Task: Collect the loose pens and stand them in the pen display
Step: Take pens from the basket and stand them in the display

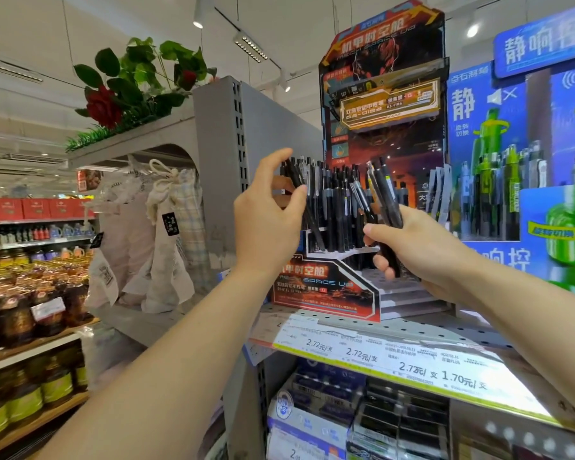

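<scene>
**Black pens going into the red "SPACE UP" stand**

The red-and-black printed cardboard pen display [326, 287] sits on a grey perforated metal shelf [412, 327]; its front reads "SPACE UP" beneath Chinese characters. Slim black plastic pens [337, 207] stand upright in its stepped tiers. The left hand [268, 224] pinches one black pen [296, 175] at the stand's left edge, thumb against fingers. The right hand [412, 250] curls around a loose bundle of black pens [384, 197], perhaps four or five, tilted beside the stand. White shelf price labels [389, 363] read "2.72元/支" and "1.70元/支".
</scene>
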